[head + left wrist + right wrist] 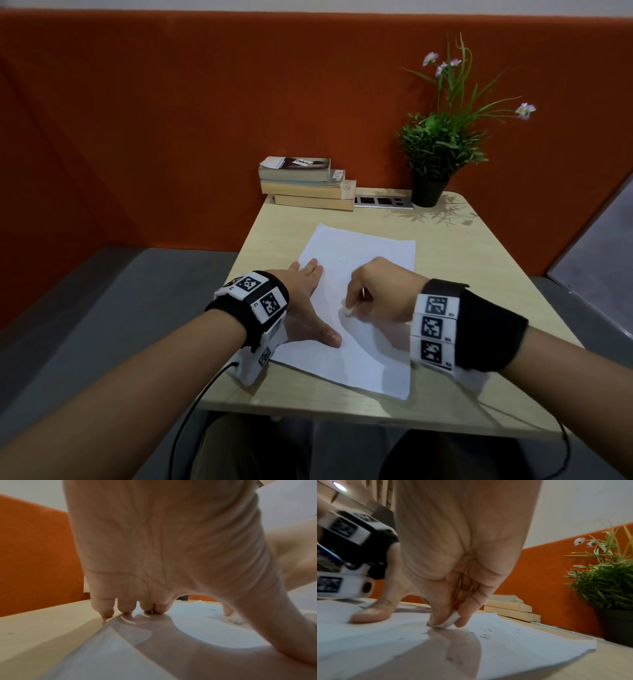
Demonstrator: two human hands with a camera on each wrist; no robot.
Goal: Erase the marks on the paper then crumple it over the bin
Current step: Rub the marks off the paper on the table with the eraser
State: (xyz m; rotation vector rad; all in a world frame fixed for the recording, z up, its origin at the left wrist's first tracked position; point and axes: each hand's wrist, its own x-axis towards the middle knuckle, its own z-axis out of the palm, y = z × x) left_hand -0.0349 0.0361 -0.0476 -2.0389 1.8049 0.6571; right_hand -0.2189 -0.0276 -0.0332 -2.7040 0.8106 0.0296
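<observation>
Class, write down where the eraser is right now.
In the head view the eraser is pinched in the right hand, pressed on the middle of the paper, right of the left hand.

Head view high above the paper (359,301); both wrist views low, close, sharing it.

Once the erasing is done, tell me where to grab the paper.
Take the paper at its right edge, which runs past the table rim with nothing beneath it, coming in from the right. Elsewhere it lies flat, and the left hand presses its left edge.
</observation>
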